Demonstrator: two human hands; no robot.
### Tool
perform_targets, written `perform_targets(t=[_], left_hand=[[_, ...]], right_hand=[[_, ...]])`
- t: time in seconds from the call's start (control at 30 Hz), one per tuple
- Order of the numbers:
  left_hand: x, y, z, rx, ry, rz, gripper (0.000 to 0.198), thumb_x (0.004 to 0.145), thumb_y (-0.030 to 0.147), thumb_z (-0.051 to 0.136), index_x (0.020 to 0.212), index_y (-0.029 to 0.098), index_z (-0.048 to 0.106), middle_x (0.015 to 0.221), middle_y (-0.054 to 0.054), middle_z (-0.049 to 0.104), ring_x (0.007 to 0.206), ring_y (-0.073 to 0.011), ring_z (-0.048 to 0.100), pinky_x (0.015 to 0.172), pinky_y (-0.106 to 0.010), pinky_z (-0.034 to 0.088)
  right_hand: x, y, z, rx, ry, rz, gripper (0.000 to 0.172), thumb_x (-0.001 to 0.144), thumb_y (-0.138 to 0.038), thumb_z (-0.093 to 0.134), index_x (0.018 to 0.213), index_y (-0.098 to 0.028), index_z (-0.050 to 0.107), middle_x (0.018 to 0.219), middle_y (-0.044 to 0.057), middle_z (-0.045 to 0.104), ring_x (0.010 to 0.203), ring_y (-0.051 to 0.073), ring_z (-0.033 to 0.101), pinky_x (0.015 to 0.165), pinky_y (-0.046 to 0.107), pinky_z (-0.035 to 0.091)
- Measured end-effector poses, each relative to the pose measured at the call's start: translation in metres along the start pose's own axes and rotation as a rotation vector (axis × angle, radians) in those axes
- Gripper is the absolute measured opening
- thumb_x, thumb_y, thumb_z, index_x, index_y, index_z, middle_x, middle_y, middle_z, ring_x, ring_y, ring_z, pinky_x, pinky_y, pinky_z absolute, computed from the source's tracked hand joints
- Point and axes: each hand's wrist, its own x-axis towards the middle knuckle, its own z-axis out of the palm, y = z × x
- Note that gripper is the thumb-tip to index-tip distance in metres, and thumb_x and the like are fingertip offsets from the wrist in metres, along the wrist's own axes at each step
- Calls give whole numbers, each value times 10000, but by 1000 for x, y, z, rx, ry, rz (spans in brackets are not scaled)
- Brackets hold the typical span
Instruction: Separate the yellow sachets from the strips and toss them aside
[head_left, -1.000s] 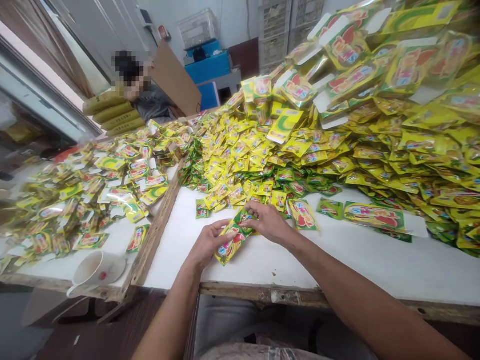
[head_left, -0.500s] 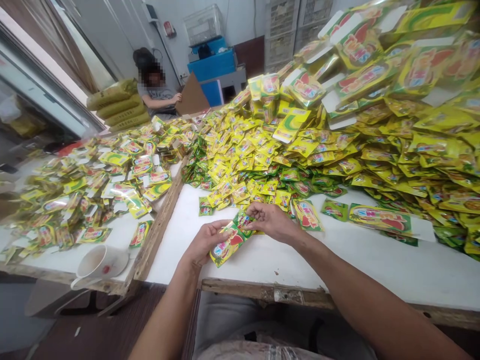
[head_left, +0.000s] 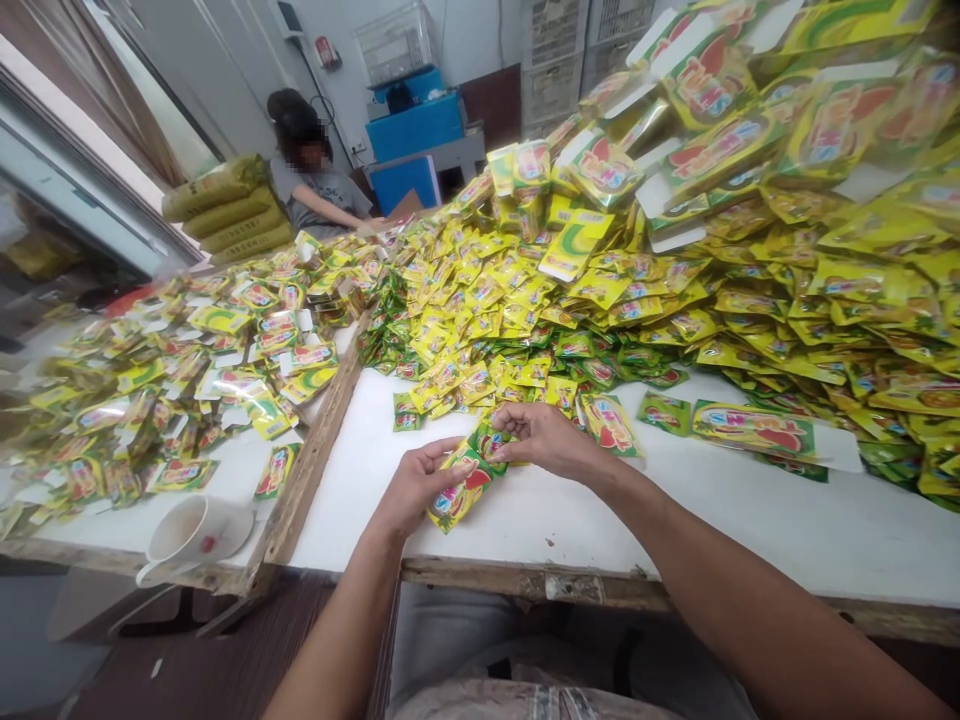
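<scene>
- A white cup [head_left: 196, 537] lies tipped at the near edge of the left table [head_left: 120, 545], below a loose spread of packets [head_left: 225, 385].
- At the back a co-worker [head_left: 319, 195] sits facing the tables, well apart from the hands.
- The left hand [head_left: 411, 490] is closed on the lower end of one yellow-and-red packet [head_left: 459, 492], just above the white table [head_left: 525, 520] near its front edge.
- The right hand [head_left: 544, 440] pinches the same packet's upper end, fingers curled tight; whether the green bit there is a separate sachet I cannot tell.
- To the right rises a big heap [head_left: 712, 250] of packets, and a long packet [head_left: 754, 430] lies flat beside it.
- Judging by that heap, only one packet is in hand and most of the pile looks unhandled.
</scene>
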Motion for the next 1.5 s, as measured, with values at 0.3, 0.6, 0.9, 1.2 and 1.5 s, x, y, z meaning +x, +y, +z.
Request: perform_targets(t=[0.3,0.6,0.9,1.2,1.5], left_hand=[[-4,0,-5,20,-54,-23,547,619,239,796,1127,122,632,846,-84,732,680,-172,672,646,-254,506],[0,0,6,-90,120,-23,535,531,253,844,1018,118,666,760,-63,727,580,-150,642,570,-233,480],[-1,-1,-1,31,85,56,565,605,257,804,1129,141,626,866,-68,732,710,-176,670,662,-251,503],[-5,-9,6,49,128,80,530,607,294,802,1087,133,645,812,-60,730,706,-190,669,661,-264,503],[-1,-4,9,36,104,63,457,569,297,819,967,121,676,758,-54,721,651,-170,654,646,-257,487]], right_hand=[[-1,-3,0,-137,18,-63,263,580,-334,743,662,-180,545,603,-52,466,570,100,415,527,235,325],[-9,-9,19,-416,218,-288,122,673,-124,614,664,-195,516,640,-28,522,594,109,437,576,235,322],[-5,-14,4,-328,166,-173,80,682,-229,703,707,-188,639,734,1,609,715,147,520,643,259,368],[-6,-13,15,-319,194,-197,40,672,-199,709,651,-208,676,721,21,677,763,184,578,710,311,416],[-11,-15,14,-142,-114,-55,129,767,-262,529,700,-206,625,672,1,617,918,221,602,777,319,426]])
